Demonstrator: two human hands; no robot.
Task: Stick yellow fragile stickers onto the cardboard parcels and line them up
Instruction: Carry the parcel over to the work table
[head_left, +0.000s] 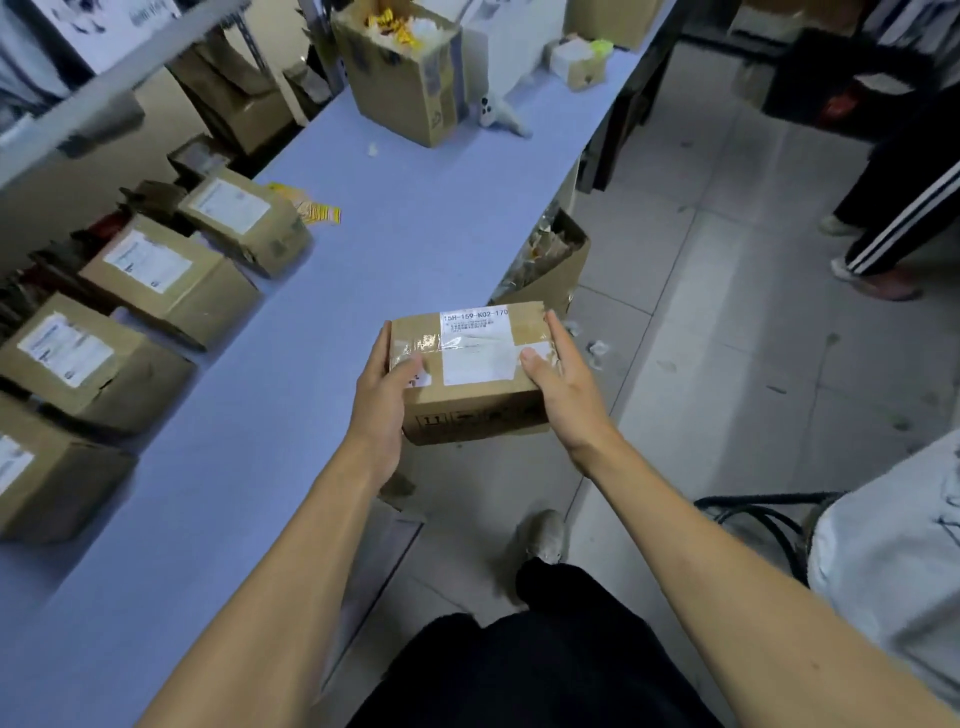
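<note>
So both hands are on one parcel (470, 371) at frame center, held over the table's (395, 228) right edge: left hand (382, 400) and right hand (563, 387) each wrap a side, thumbs on top. No yellow sticker on it that I can see. Down the left side, four parcels (148, 273) sit in a row, white labels only. Yellow stickers (319, 210) lie at upper left. Looks like the sticking has barely started.

Pale blue table (395, 249), grey tiled floor (727, 322); dim light
</note>
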